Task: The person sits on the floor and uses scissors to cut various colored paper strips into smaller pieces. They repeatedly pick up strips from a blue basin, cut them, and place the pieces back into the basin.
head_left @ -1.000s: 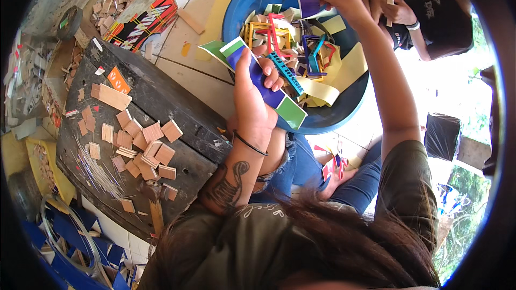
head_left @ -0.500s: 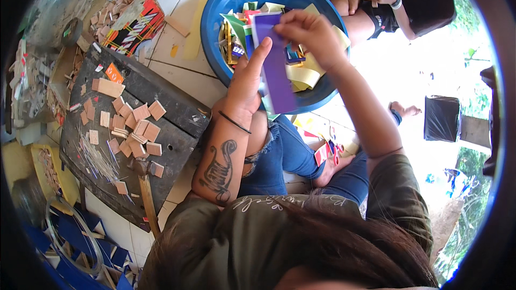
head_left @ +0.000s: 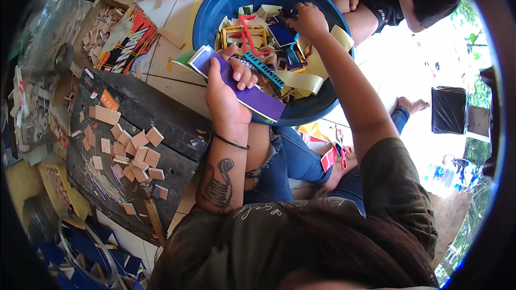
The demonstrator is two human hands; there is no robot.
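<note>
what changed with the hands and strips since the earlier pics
The right hand brought a purple strip leftward to the left hand, let go of it, then moved back to the far right part of the blue tub; whether it grips anything there is unclear. That strip now lies over those in the left hand. Unchanged: the left hand's hold, the wooden pieces.

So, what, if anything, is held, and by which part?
The left hand holds purple-topped strips by their upper half; whether the right hand, over the basin, holds anything is unclear.
</note>
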